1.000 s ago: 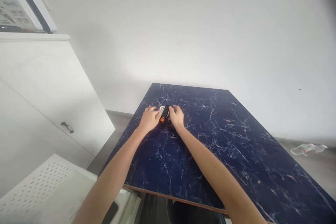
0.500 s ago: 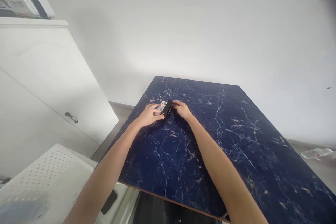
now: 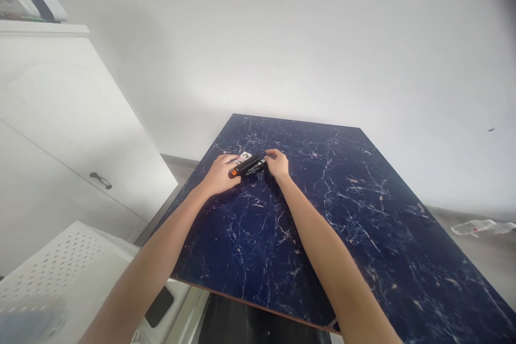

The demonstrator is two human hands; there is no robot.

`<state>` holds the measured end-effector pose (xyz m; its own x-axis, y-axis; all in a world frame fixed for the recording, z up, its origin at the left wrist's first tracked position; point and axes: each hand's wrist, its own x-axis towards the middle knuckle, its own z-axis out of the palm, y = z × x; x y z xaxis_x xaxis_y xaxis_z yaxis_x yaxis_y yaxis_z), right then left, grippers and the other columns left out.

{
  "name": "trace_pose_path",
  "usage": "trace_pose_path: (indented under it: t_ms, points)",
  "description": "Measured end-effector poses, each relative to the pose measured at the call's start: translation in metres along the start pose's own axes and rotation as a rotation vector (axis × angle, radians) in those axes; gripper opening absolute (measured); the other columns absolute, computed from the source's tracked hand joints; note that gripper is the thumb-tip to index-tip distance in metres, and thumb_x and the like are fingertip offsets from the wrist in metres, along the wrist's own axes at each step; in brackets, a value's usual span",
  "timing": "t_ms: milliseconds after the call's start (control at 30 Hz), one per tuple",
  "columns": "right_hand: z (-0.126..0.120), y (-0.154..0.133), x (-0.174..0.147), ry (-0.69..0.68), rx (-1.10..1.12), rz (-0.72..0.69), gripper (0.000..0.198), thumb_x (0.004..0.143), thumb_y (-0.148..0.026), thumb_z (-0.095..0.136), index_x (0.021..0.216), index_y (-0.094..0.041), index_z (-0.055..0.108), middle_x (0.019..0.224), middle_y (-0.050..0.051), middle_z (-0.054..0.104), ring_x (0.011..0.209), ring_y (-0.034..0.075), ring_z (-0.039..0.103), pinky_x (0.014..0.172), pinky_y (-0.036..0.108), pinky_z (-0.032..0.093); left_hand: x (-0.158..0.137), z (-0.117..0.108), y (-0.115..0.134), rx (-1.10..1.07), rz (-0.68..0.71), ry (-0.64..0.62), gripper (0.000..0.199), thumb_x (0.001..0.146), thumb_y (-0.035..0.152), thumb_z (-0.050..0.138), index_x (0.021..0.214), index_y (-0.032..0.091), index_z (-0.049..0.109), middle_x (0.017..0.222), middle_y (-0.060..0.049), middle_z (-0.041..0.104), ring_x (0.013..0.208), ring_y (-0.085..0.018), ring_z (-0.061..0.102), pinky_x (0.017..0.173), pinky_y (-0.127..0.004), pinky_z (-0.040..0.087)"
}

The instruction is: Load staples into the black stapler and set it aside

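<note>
A black stapler (image 3: 246,165) with an orange end lies slantwise on the dark blue tabletop, its parts spread apart toward the right. My left hand (image 3: 220,176) is closed around the orange end. The fingers of my right hand (image 3: 278,163) pinch the opposite end, where a thin metal strip shows. A small white printed box (image 3: 244,157) lies just behind the stapler, close to my left fingertips. What exactly sits between my right fingertips is too small to tell.
The blue marble-patterned table (image 3: 338,199) stands against a pale wall. On the left are a white cabinet (image 3: 80,134) with a dark handle and a white perforated surface (image 3: 60,263). A dark phone-like object (image 3: 159,306) lies below my left forearm. Clear plastic (image 3: 481,227) lies on the floor at right.
The stapler has turned clockwise to lie flatter across, and its parts show more apart. My right hand has shifted to a pinch at its right end. The view has moved slightly.
</note>
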<state>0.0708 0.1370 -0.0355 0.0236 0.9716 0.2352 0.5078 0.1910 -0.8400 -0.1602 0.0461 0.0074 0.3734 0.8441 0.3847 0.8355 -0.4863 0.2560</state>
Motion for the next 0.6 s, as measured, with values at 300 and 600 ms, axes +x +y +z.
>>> trace_pose_path:
  t_ms: [300,600]
  points:
    - [-0.006,-0.011,-0.016,-0.241,-0.15,-0.394,0.029,0.084,-0.014,0.044,0.083,-0.023,0.071,0.096,0.004,0.07,0.096,0.02,0.062,0.095,0.031,0.047,-0.003,0.003,-0.027,-0.047,-0.074,0.064,0.035,0.084,0.03,0.062,0.117,0.023,0.072,0.134,-0.007,0.064,0.129,-0.03,0.053,0.113,-0.047,0.043]
    - [-0.016,-0.012,-0.025,-0.204,-0.338,-0.484,0.015,0.087,-0.026,0.054,0.096,-0.022,0.065,0.088,0.005,0.068,0.088,0.024,0.06,0.085,0.033,0.045,-0.003,0.011,-0.023,-0.063,-0.099,0.12,0.028,0.092,0.039,0.059,0.11,0.019,0.069,0.125,-0.01,0.066,0.123,-0.03,0.054,0.109,-0.047,0.045]
